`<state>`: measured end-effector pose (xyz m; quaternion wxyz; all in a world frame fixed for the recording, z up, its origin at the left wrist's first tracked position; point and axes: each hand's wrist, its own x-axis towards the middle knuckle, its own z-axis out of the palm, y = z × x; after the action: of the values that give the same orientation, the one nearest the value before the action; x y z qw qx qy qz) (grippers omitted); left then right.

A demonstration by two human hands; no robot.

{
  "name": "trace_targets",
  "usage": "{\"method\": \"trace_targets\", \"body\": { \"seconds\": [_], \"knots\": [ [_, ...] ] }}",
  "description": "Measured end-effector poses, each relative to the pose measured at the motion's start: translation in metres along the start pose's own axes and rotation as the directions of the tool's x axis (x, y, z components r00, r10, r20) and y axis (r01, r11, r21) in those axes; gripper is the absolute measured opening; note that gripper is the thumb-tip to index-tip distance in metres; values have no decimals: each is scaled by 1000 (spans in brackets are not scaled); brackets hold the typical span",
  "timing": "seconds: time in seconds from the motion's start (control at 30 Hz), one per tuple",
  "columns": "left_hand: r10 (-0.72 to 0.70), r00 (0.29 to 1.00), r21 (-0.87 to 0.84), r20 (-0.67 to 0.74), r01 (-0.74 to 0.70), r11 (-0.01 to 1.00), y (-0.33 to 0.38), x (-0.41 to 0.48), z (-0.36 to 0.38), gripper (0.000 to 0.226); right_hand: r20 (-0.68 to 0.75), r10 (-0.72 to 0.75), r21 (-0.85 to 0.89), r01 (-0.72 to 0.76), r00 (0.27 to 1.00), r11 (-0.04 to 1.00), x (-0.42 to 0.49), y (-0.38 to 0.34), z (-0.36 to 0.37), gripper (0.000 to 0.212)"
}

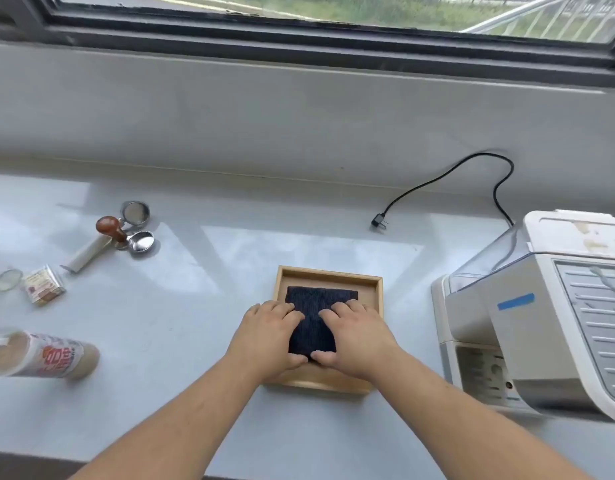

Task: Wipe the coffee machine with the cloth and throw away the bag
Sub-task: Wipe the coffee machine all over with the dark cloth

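Both palms are laid flat on the folded dark cloth (311,325) in the shallow wooden tray (330,276): the left hand (269,336) and right hand (356,337) are spread, thumbs tucked at its near edge, neither grip yet closed. The ribbed fabric is judged soft, light and limp, best pinched at an edge. The hard, glossy white coffee machine (541,327) stands right; the small crinkled bag (43,285) lies far left on the smooth tabletop (195,306).
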<state>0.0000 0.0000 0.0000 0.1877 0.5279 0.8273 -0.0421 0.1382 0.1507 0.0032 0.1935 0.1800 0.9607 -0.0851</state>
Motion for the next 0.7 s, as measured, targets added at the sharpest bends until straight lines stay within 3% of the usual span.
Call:
{"method": "trace_targets", "body": {
  "seconds": [0.17,0.47,0.7],
  "knots": [
    [-17,1000,29,-22,17,999,0,3,12,72,-32,-1,-11,0,999,1000,2,-2,11,77],
    [-13,994,36,-113,17,999,5,2,17,28,-68,9,-3,-9,998,1000,1,-6,19,63],
    [-5,979,-8,-202,4,1000,12,0,-10,16,-116,1,14,1,993,1000,-2,0,5,27]
  ]
}}
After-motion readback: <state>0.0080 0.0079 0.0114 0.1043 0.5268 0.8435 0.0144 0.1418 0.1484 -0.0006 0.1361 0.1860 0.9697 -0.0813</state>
